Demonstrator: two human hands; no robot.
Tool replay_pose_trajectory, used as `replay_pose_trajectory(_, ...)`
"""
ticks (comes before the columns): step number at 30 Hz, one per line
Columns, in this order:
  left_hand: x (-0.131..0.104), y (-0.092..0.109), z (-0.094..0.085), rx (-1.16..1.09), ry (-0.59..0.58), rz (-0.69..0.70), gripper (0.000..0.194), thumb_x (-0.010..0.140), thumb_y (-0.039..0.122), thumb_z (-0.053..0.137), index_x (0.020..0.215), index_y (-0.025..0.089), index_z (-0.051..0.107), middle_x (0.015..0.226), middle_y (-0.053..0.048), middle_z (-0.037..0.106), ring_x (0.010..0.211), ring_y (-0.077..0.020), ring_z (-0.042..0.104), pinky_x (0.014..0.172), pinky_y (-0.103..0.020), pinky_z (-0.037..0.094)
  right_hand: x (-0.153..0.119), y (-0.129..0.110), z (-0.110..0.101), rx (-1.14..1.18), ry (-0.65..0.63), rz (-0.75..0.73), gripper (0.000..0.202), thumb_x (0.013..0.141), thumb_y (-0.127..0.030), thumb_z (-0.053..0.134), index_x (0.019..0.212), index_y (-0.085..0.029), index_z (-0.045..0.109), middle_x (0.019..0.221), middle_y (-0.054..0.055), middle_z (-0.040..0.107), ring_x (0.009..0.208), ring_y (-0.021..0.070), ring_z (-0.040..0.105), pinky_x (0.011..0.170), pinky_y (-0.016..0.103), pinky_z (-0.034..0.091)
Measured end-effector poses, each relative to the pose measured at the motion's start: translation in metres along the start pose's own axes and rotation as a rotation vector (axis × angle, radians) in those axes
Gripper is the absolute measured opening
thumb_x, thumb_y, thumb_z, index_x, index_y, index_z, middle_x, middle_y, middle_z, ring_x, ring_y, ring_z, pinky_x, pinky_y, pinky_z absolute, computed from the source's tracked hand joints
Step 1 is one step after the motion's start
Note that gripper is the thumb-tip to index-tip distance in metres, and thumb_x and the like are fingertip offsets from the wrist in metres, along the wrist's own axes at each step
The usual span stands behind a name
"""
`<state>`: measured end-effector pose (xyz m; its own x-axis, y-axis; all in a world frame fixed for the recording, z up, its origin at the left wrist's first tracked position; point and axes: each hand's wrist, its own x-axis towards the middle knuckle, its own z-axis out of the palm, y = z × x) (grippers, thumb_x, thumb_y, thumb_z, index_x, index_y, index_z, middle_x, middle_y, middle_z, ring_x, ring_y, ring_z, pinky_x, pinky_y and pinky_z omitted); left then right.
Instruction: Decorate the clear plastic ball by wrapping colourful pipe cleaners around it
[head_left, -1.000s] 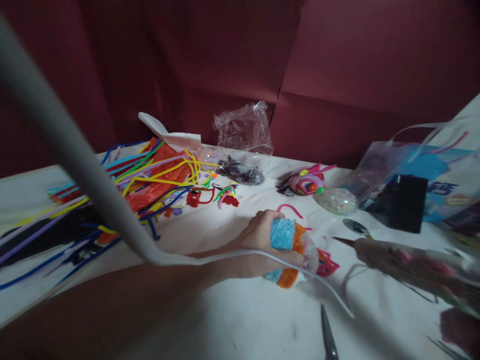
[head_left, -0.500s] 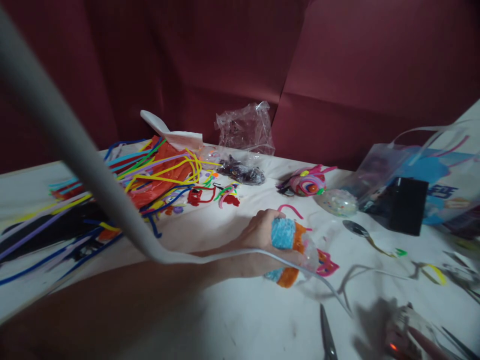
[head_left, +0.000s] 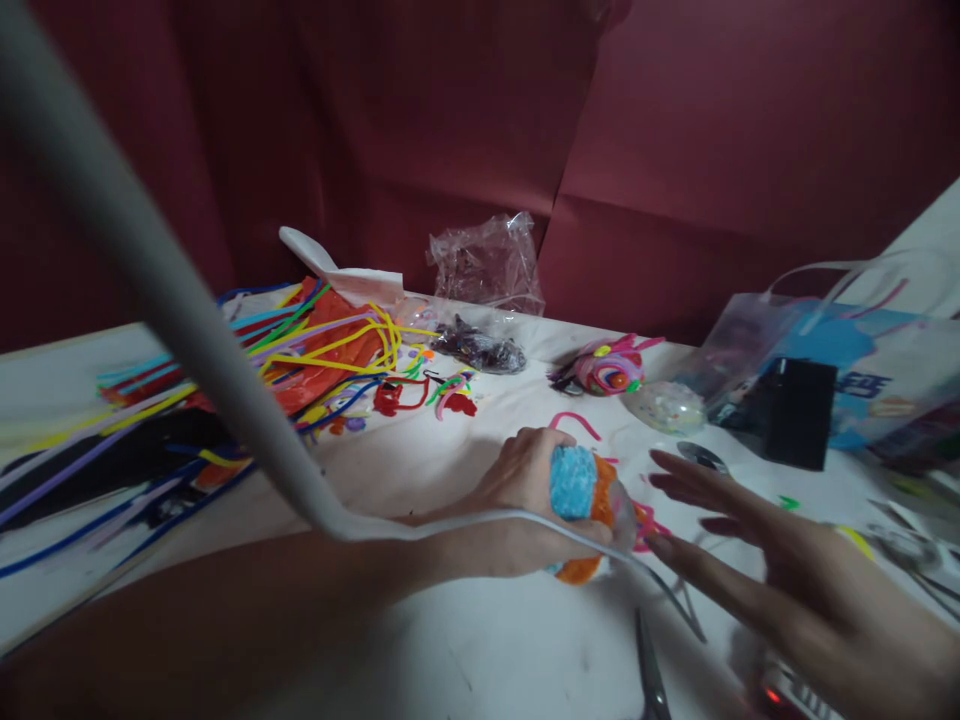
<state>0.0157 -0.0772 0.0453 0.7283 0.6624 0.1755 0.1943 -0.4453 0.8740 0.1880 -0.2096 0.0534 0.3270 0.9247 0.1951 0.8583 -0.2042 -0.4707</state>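
Observation:
My left hand (head_left: 525,500) is closed around a rounded, clear object (head_left: 574,484) partly covered in fuzzy blue and orange bands. A clear, uncovered part of it shows on the right. Just to its right, my right hand (head_left: 795,560) is open, fingers spread and pointing at the object, with nothing in them. Behind the object lies a pink pipe-cleaner shape (head_left: 654,528), partly hidden by the right fingertips. Below my right hand sits a device with a glowing red light (head_left: 774,694), mostly covered by the hand. Scissors (head_left: 651,668) lie at the front.
Many coloured pipe cleaners (head_left: 330,350) lie at the left. A pink wrapped ball (head_left: 611,370), a clear dome (head_left: 667,406), a black box (head_left: 799,414) and a plastic bag (head_left: 885,350) stand at the back right. A grey pole (head_left: 187,320) and white cord (head_left: 495,516) cross in front.
My right hand has come up and left from the device at the lower right, and its fingers are spread beside the banded object. My left hand keeps its hold.

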Motion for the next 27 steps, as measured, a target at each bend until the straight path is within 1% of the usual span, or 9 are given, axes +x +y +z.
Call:
replay_pose_trajectory(1, 0.000, 0.000, 0.000, 0.004, -0.004, 0.004, 0.069, 0.053, 0.034, 0.075, 0.115, 0.021, 0.046, 0.118, -0.010, 0.048, 0.111, -0.0284, 0.046, 0.093, -0.043, 0.038, 0.009, -0.014, 0.001, 0.028, -0.063, 0.042, 0.082, 0.072, -0.076, 0.037, 0.131, -0.020, 0.049, 0.114, 0.006, 0.054, 0.100, 0.0363, 0.051, 0.076, 0.048, 0.051)
replay_pose_trajectory(2, 0.000, 0.000, 0.000, 0.009, -0.006, 0.008, 0.071, 0.052, 0.034, 0.075, 0.115, 0.021, 0.046, 0.118, -0.010, 0.048, 0.112, -0.0283, 0.045, 0.094, -0.043, 0.038, 0.017, -0.025, 0.003, 0.074, -0.129, 0.062, 0.087, 0.072, -0.075, 0.037, 0.134, -0.015, 0.044, 0.119, 0.007, 0.050, 0.106, 0.0343, 0.047, 0.085, 0.046, 0.048)
replay_pose_trajectory(3, 0.000, -0.001, 0.000, 0.014, -0.009, 0.015, 0.072, 0.051, 0.033, 0.076, 0.116, 0.022, 0.045, 0.118, -0.009, 0.047, 0.112, -0.0282, 0.045, 0.094, -0.043, 0.038, 0.023, -0.032, 0.005, 0.104, -0.147, 0.080, 0.090, 0.068, -0.074, 0.037, 0.134, -0.014, 0.043, 0.115, 0.008, 0.053, 0.103, 0.0338, 0.050, 0.081, 0.045, 0.050)
replay_pose_trajectory(5, 0.000, -0.002, 0.000, 0.021, -0.013, 0.031, 0.073, 0.050, 0.033, 0.076, 0.116, 0.022, 0.045, 0.119, -0.009, 0.047, 0.113, -0.0280, 0.044, 0.094, -0.043, 0.038, 0.030, -0.038, 0.009, 0.172, -0.183, 0.085, 0.090, 0.068, -0.069, 0.040, 0.136, -0.011, 0.039, 0.110, 0.009, 0.056, 0.097, 0.0324, 0.054, 0.077, 0.042, 0.053)
replay_pose_trajectory(11, -0.001, -0.001, 0.000, 0.015, -0.019, 0.039, 0.072, 0.052, 0.035, 0.074, 0.116, 0.022, 0.044, 0.118, -0.008, 0.047, 0.112, -0.0273, 0.045, 0.095, -0.043, 0.039, 0.031, -0.030, 0.015, 0.257, -0.174, -0.007, 0.077, 0.073, -0.062, 0.044, 0.128, -0.008, 0.047, 0.099, 0.010, 0.060, 0.088, 0.0315, 0.059, 0.068, 0.036, 0.056)
replay_pose_trajectory(17, 0.000, -0.002, 0.001, 0.019, -0.001, 0.033, 0.070, 0.052, 0.033, 0.074, 0.115, 0.022, 0.045, 0.118, -0.008, 0.047, 0.112, -0.0276, 0.044, 0.094, -0.043, 0.039, 0.032, -0.038, 0.011, 0.282, -0.175, -0.119, 0.057, 0.079, -0.054, 0.043, 0.115, -0.012, 0.058, 0.090, 0.011, 0.062, 0.082, 0.0346, 0.060, 0.057, 0.035, 0.056)
replay_pose_trajectory(20, 0.001, -0.004, 0.003, 0.020, -0.001, 0.030, 0.067, 0.055, 0.033, 0.073, 0.115, 0.023, 0.044, 0.120, -0.008, 0.046, 0.113, -0.0277, 0.043, 0.095, -0.044, 0.038, 0.033, -0.038, 0.010, 0.281, -0.192, -0.121, 0.060, 0.077, -0.055, 0.044, 0.114, -0.010, 0.058, 0.093, 0.011, 0.062, 0.087, 0.0355, 0.058, 0.063, 0.037, 0.056)
replay_pose_trajectory(23, 0.001, -0.004, 0.001, 0.017, -0.013, 0.028, 0.067, 0.056, 0.034, 0.072, 0.116, 0.022, 0.044, 0.118, -0.009, 0.046, 0.112, -0.0272, 0.043, 0.095, -0.045, 0.038, 0.035, -0.033, 0.010, 0.250, -0.177, -0.081, 0.072, 0.074, -0.058, 0.044, 0.122, -0.006, 0.052, 0.095, 0.013, 0.061, 0.086, 0.0356, 0.058, 0.069, 0.040, 0.056)
replay_pose_trajectory(27, 0.000, -0.003, -0.006, 0.028, -0.092, 0.077, 0.074, 0.055, 0.040, 0.073, 0.119, 0.020, 0.042, 0.120, -0.012, 0.045, 0.113, -0.0288, 0.042, 0.094, -0.046, 0.038, 0.037, -0.028, 0.011, 0.339, -0.216, -0.090, 0.073, 0.075, -0.055, 0.051, 0.127, -0.004, 0.047, 0.105, 0.015, 0.057, 0.092, 0.0365, 0.056, 0.071, 0.039, 0.056)
